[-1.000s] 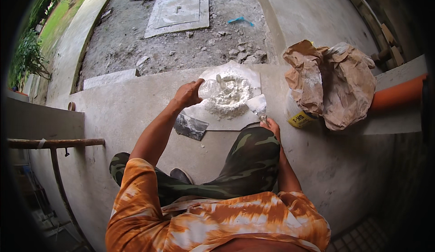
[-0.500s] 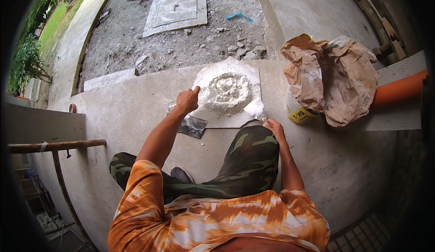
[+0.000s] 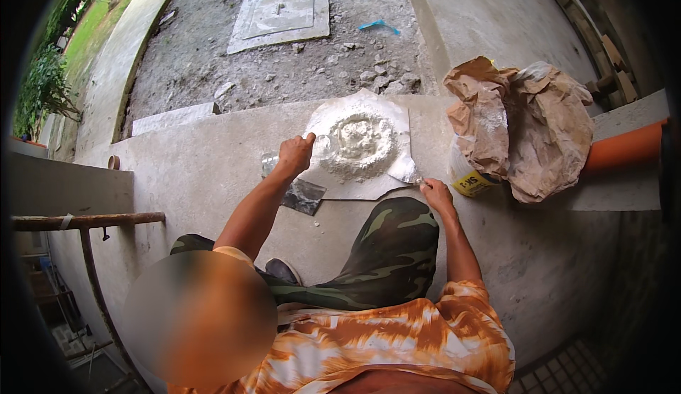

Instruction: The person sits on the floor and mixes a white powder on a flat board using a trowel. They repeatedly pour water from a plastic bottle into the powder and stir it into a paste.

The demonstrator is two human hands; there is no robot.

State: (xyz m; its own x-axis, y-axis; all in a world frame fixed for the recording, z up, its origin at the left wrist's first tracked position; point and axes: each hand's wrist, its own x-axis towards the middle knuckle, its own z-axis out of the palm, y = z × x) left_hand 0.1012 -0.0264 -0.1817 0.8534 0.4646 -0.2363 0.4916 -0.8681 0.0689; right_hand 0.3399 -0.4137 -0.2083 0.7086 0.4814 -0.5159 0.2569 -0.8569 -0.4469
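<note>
White powder (image 3: 358,137) lies in one ring-shaped heap, as the head view shows, with a lumpy middle, on one pale board (image 3: 369,191) set on the concrete floor (image 3: 213,160) in front of the person. Two hands are at work. At the board's left edge, the left hand (image 3: 294,156) has its grip wrapped around one clear bottle (image 3: 269,161); most of it is hidden by the fingers and wrist. Near the board's lower right corner, the right hand (image 3: 436,197) grasps the handle of one trowel (image 3: 405,170), its blade whitened and reaching over the corner.

One dark sheet (image 3: 304,197) lies by the board's lower left edge, beside the left forearm. To the right stands one crumpled brown paper bag (image 3: 546,135), with one white container (image 3: 469,180) bearing a yellow label at its lower left. One orange pipe (image 3: 626,154) runs behind the bag to the right edge.

Beyond the floor, rough ground holds one square concrete cover (image 3: 281,15), one blue strip (image 3: 379,26) and several stones (image 3: 386,78), too jumbled to count surely. One pale slab (image 3: 175,119) borders it. One shoe (image 3: 284,271) shows below the left forearm, and one rusty rail (image 3: 92,222) stands at left.
</note>
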